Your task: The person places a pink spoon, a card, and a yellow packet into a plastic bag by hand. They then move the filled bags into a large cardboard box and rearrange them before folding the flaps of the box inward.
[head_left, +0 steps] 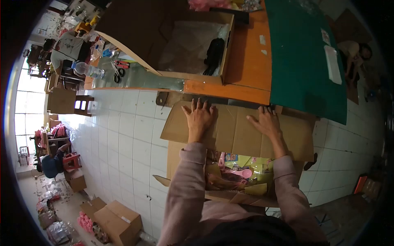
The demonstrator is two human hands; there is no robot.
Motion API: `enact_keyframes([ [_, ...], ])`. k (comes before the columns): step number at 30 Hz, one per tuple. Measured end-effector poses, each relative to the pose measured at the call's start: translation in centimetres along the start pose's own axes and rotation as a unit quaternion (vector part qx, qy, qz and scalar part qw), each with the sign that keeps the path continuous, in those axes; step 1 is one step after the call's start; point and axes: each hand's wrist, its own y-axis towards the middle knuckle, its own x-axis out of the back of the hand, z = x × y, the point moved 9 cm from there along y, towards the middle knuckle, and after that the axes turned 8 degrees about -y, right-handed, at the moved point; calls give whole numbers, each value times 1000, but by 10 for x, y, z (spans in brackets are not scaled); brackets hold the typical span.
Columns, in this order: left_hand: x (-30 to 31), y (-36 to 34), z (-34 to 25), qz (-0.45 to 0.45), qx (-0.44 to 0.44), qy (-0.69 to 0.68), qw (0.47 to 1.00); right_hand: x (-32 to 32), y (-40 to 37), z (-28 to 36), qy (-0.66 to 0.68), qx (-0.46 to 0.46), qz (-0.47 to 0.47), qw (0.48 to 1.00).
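A large cardboard box (176, 158) stands in front of me, below the table edge. Its wide far flap (230, 127) lies beneath both hands. My left hand (199, 119) rests flat on the flap's left half with fingers spread. On the right half, my right hand (267, 123) lies with its thumb apart and its fingertips near the flap's far edge. Through the gap between flap and near side show plastic-wrapped packs with pink and yellow contents, among them a pink spoon-shaped piece (245, 173).
On the orange table (250, 61) sits an open carton (193, 76) holding a black item (214, 55). Left of it are scissors (118, 74) and a plastic bottle (88, 69). A green sheet (303, 65) covers the right side. Other people (69, 49) and cartons (117, 221) are around.
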Motion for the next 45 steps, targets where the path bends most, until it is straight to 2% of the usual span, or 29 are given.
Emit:
enact_keyframes([
  [5, 5, -6, -3, -26, -11, -54, 998, -9, 5, -8, 63, -20, -53, 996],
  [7, 3, -8, -3, -39, -13, -49, 998, 0, 0, -9, 41, -17, -150, 988],
  [13, -5, -5, -6, -15, -12, -2, 1000, 4, 3, -12, 46, -29, -202, 978],
  [15, -11, -4, -24, 31, -96, 11, 995, 1, -3, -13, 60, -32, -202, 977],
  [16, -15, -5, -36, 81, -123, 23, 989, 4, -8, -10, 37, -25, -218, 975],
  [17, -17, -4, -44, 82, -121, 22, 989, 10, -5, -7, 11, -16, -242, 970],
  [19, -17, -14, -68, 59, -172, -17, 983, 10, 0, -5, -3, -10, -230, 973],
  [21, -16, -16, -66, 63, -164, -7, 984, 7, -13, 3, -30, 1, -209, 977],
  [22, -15, -13, -67, 67, -160, -19, 985, -5, -13, 8, 0, -8, -117, 993],
  [23, -14, -15, -66, 74, -158, -28, 984, -6, -24, 23, -2, -12, -112, 994],
  [25, -13, -31, -65, 80, -158, -49, 983, 2, -53, 65, 9, 48, -167, 985],
  [26, -8, -42, -69, 57, -187, -47, 979, 4, -58, 71, 6, 45, -164, 985],
  [27, -4, -54, -75, 32, -214, -47, 975, -2, -60, 75, -6, 55, -114, 992],
  [28, -9, -65, -75, 73, -214, -31, 974, -10, -63, 80, -13, 60, -62, 996],
  [29, -9, -70, -73, 78, -219, -30, 972, -12, -67, 84, -10, 53, -60, 997],
  [35, -12, -70, -66, 55, -178, -5, 982, -13, -70, 85, -5, 41, -125, 991],
  [38, -9, -79, -63, 29, -174, -9, 984, -2, -83, 80, 33, 29, -252, 967],
  [39, -5, -72, -66, -3, -181, -12, 983, 0, -73, 75, 31, 32, -258, 965],
  [41, -4, -78, -63, 13, -182, -11, 983, -3, -77, 80, -3, 31, -216, 976],
  [45, -6, -69, -64, -17, -212, -73, 974, -10, -79, 87, -6, 77, -246, 966],
])
